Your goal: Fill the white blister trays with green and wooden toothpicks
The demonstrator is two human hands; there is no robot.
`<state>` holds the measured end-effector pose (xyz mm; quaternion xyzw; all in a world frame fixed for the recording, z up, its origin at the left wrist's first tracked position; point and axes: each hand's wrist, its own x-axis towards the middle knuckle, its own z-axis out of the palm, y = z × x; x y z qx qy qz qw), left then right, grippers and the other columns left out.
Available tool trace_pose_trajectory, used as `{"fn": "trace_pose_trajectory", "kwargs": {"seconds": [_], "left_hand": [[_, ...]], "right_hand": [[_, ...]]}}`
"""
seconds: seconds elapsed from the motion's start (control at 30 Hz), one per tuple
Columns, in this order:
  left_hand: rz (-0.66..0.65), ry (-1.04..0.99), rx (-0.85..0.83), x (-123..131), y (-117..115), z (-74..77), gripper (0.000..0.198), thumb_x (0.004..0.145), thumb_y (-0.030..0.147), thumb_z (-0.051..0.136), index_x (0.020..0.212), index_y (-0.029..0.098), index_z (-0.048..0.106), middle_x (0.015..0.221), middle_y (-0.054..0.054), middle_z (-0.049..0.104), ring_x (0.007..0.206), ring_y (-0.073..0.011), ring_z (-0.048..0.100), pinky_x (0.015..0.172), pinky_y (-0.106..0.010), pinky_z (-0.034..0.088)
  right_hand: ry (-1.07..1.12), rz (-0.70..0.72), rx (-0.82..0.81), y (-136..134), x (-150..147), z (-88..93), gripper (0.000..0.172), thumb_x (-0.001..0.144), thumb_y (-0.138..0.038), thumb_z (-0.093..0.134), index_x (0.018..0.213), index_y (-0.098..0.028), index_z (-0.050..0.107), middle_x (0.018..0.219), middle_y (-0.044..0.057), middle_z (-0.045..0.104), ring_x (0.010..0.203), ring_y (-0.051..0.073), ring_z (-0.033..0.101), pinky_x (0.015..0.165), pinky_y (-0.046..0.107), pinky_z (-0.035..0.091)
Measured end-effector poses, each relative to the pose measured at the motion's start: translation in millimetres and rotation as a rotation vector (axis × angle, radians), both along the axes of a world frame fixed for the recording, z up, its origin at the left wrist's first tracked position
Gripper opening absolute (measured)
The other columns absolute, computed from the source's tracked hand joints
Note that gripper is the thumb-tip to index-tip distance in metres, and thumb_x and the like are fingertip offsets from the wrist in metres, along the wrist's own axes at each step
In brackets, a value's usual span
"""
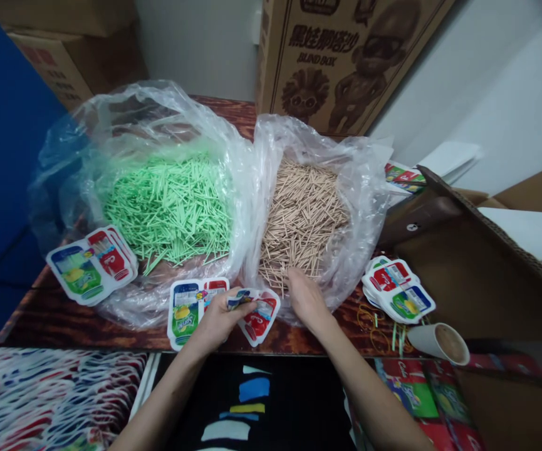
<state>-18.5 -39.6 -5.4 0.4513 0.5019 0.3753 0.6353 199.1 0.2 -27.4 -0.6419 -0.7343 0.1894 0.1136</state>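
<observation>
Here, at the near left, below the dark-red wooden table [24,322], printed pieces [54,394] with white edges are packed closely in rows. On the table's left side, a small stack of two-panel cards [80,269], green and red, lies against the clear left bag [158,100], which is spread open around a heap of green sticks [177,207]. A loose card [183,316] lies near the table's front edge, partly covered by the left hand [221,319], which pinches a bent card [262,316] between thumb and fingers. To its right, the right hand [307,300] reaches to the near edge of the brown sticks [301,219] in the right bag [364,188]; its fingertips are hidden, so whether it grips any I cannot tell. The tall printed carton [294,37] stands behind that bag. Farther right, another card stack [395,288] rests just beyond a tipped paper cup [428,341], beside the open cardboard box [440,250].
</observation>
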Motion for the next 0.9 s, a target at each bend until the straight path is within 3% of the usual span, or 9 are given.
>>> {"fn": "trace_pose_trajectory", "kwargs": {"seconds": [0.1, 0.17, 0.27, 0.37, 0.47, 0.57, 0.67, 0.8, 0.9], "left_hand": [[-0.028, 0.02, 0.036, 3.0, 0.8, 1.5, 0.022, 0.073, 0.035, 0.069, 0.065, 0.016, 0.062, 0.061, 0.002, 0.059, 0.059, -0.0136, 0.052, 0.06, -0.024, 0.041], [-0.023, 0.039, 0.047, 1.6, 0.5, 2.1, 0.022, 0.073, 0.035, 0.069, 0.064, 0.016, 0.061, 0.06, 0.002, 0.058, 0.059, -0.0133, 0.051, 0.06, -0.024, 0.04], [-0.015, 0.042, 0.041, -1.7, -0.8, 1.0, 0.021, 0.073, 0.034, 0.069, 0.066, 0.016, 0.062, 0.062, 0.002, 0.058, 0.06, -0.0132, 0.052, 0.062, -0.024, 0.041], [-0.024, 0.026, 0.041, -0.8, -1.7, -1.3, 0.018, 0.074, 0.032, 0.068, 0.07, 0.015, 0.063, 0.065, 0.001, 0.06, 0.063, -0.0138, 0.054, 0.063, -0.024, 0.042], [-0.034, 0.016, 0.055, 3.7, -1.3, -1.7, 0.018, 0.075, 0.031, 0.068, 0.07, 0.015, 0.062, 0.066, 0.001, 0.059, 0.063, -0.0135, 0.053, 0.062, -0.024, 0.042], [-0.037, 0.004, 0.048, 6.6, -0.3, 0.0, 0.019, 0.074, 0.032, 0.068, 0.068, 0.016, 0.06, 0.064, 0.002, 0.058, 0.06, -0.0129, 0.051, 0.061, -0.024, 0.041], [-0.026, -0.006, 0.041, 5.2, 0.2, -1.2, 0.02, 0.075, 0.032, 0.067, 0.068, 0.016, 0.059, 0.062, 0.003, 0.056, 0.058, -0.0122, 0.05, 0.06, -0.024, 0.04], [-0.009, 0.015, 0.062, 1.4, -0.8, -9.8, 0.02, 0.077, 0.032, 0.066, 0.07, 0.015, 0.058, 0.063, 0.003, 0.054, 0.06, -0.012, 0.049, 0.061, -0.024, 0.039], [-0.012, 0.043, 0.104, 0.6, -1.1, -14.5, 0.017, 0.078, 0.031, 0.066, 0.073, 0.015, 0.061, 0.067, 0.002, 0.055, 0.064, -0.0125, 0.05, 0.063, -0.024, 0.04]], "right_hand": [[-0.001, -0.036, -0.004, 3.0, -5.8, -3.5, 0.012, 0.085, -0.012, 0.049, 0.078, -0.021, 0.051, 0.081, 0.007, 0.061, 0.073, 0.02, 0.057, 0.065, 0.029, 0.037], [0.132, -0.092, 0.019, 8.4, -3.1, -1.3, 0.012, 0.084, -0.014, 0.049, 0.074, -0.022, 0.05, 0.078, 0.005, 0.06, 0.073, 0.019, 0.057, 0.066, 0.029, 0.039], [0.622, -0.199, -0.07, 15.2, 2.1, 11.0, 0.014, 0.084, -0.025, 0.051, 0.071, -0.022, 0.048, 0.073, 0.002, 0.061, 0.069, 0.018, 0.058, 0.063, 0.03, 0.046], [1.222, -0.215, -0.356, 16.0, -3.5, 32.7, 0.013, 0.08, -0.032, 0.06, 0.086, -0.022, 0.053, 0.074, 0.0, 0.064, 0.065, 0.017, 0.062, 0.062, 0.031, 0.052], [1.53, -0.183, -0.495, 13.7, -20.0, 54.2, 0.025, 0.077, -0.027, 0.067, 0.099, -0.022, 0.056, 0.074, -0.002, 0.064, 0.07, 0.016, 0.066, 0.07, 0.032, 0.054], [1.643, -0.172, -0.516, 11.6, -36.8, 64.4, 0.014, 0.08, -0.026, 0.064, 0.092, -0.022, 0.057, 0.073, -0.002, 0.063, 0.078, 0.017, 0.067, 0.079, 0.034, 0.054], [1.671, -0.18, -0.548, 8.2, -46.4, 62.8, 0.011, 0.082, -0.028, 0.063, 0.089, -0.023, 0.056, 0.075, -0.001, 0.065, 0.082, 0.019, 0.069, 0.075, 0.035, 0.055], [1.61, -0.179, -0.581, 0.6, -49.1, 56.7, 0.016, 0.08, -0.031, 0.067, 0.086, -0.022, 0.056, 0.074, 0.001, 0.067, 0.08, 0.021, 0.069, 0.071, 0.035, 0.056], [1.5, -0.097, -0.573, -4.5, -48.5, 57.1, 0.017, 0.08, -0.034, 0.067, 0.083, -0.02, 0.058, 0.082, 0.004, 0.07, 0.088, 0.021, 0.067, 0.082, 0.037, 0.052]]}}
